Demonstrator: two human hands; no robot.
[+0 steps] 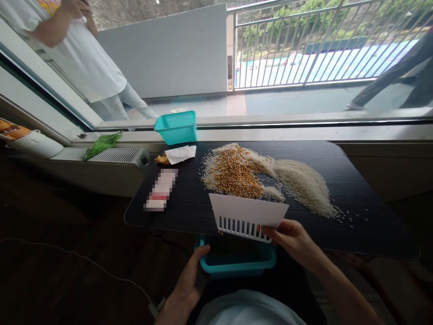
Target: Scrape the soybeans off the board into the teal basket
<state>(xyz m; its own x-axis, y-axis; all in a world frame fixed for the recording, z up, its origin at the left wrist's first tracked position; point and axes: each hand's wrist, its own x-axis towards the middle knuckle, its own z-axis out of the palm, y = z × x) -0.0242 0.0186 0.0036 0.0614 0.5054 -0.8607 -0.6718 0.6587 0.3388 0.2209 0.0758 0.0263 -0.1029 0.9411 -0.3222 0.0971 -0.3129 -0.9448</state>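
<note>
My right hand [292,237] grips a white slotted plastic scraper [248,210] by its right end, thumb on the near face. The scraper is tilted above the table's near edge, its slots towards me. Below it, my left hand [189,275] holds a teal plastic tub [241,271] by its left wall, thumb over the rim. The tub's inside is dark, and I cannot make out its contents. Just beyond the scraper lies a heap of yellow soybeans [237,174] mixed with white rice. More rice [301,185] spreads in a pile to the right. A few beans sit by the scraper's lower left corner.
On the dark table [358,216], a second teal tub [177,128] stands at the back left beside a crumpled white tissue [181,155] and a blurred-out pink-and-white item [162,189]. A radiator [117,155] adjoins on the left. Behind the window, people stand outside.
</note>
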